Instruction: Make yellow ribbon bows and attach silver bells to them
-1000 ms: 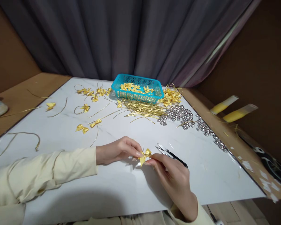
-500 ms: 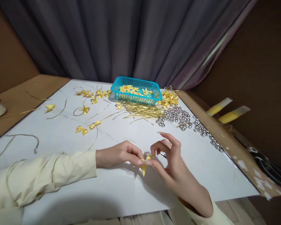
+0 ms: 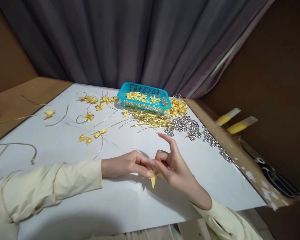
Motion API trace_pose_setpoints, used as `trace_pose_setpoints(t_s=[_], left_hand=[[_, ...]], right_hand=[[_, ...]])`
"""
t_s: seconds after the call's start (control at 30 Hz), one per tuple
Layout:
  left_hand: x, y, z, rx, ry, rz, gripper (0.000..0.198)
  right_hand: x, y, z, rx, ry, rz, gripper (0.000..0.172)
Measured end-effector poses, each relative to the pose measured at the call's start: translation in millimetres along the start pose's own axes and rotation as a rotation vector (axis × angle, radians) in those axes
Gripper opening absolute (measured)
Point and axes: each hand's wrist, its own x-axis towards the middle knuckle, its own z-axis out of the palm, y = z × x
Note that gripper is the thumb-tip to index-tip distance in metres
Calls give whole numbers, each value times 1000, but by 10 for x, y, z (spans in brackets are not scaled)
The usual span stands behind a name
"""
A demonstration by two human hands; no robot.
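Observation:
My left hand (image 3: pixel 135 165) pinches a small yellow ribbon bow (image 3: pixel 153 182) between thumb and fingers, a little above the white tabletop. One pointed tail of the bow hangs below the fingertips; the rest is mostly covered by my hands. Right against the bow and the left fingertips is my right hand (image 3: pixel 176 168), its thumb and bent fingers closed together and its index finger raised. What lies in that pinch is hidden. Beyond my left forearm lie a loose yellow bow (image 3: pixel 85 139) and a bow with a gold cord (image 3: pixel 100 133).
A blue basket (image 3: pixel 145 106) of yellow bows stands at the back. Before it lie gold cords (image 3: pixel 150 119) and silver bells or beads (image 3: pixel 185 125). More bows (image 3: pixel 177 107) are heaped beside it. Black-handled scissors (image 3: pixel 272 176) and two yellow-filled tubes (image 3: pixel 242 125) are on the right.
My right hand has moved left and closed in on the bow, its thumb now up against the left fingertips. The view has shifted slightly. My left hand keeps its hold.

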Motion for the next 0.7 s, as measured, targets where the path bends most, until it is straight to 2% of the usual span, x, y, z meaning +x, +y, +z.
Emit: trace_pose_setpoints(t_s=[0.23, 0.53, 0.7], left_hand=[[-19, 27, 2, 46, 47, -44, 12], [-14, 24, 18, 53, 2, -54, 13], [-19, 33, 10, 60, 26, -45, 15]], right_hand=[[57, -141, -141, 159, 239, -31, 45], [245, -314, -640, 122, 564, -267, 44], [273, -413, -762, 118, 645, -331, 41]])
